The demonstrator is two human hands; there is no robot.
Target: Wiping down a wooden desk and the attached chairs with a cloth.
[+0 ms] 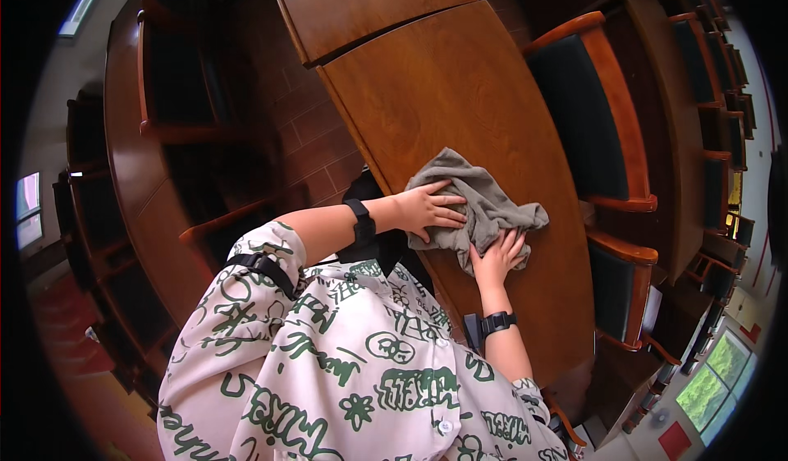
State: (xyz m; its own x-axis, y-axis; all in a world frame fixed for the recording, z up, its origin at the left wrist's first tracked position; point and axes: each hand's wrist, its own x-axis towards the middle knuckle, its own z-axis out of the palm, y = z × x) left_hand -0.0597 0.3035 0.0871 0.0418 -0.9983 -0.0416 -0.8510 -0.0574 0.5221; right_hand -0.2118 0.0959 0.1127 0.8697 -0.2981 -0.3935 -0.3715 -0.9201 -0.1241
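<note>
A crumpled grey cloth (486, 193) lies on the curved brown wooden tabletop (455, 91), near the edge closest to my body. My left hand (432, 210) rests palm down on the cloth's left part, fingers spread and pointing right. Its thumb lies toward me, at the cloth's lower left edge. On the cloth's lower right part is my right hand (497, 256), palm down, with its fingers apart and pointing away from me. Folds of cloth bunch up between and beyond the two hands. The undersides of both hands are hidden.
A second table section (375, 5) adjoins beyond a dark gap. Wooden armchairs with dark backs, such as one chair (585, 110), stand close along the right edge. Another curved table (132, 153) and more chairs are at left. Reddish floor tiles (314, 128) show between the tables.
</note>
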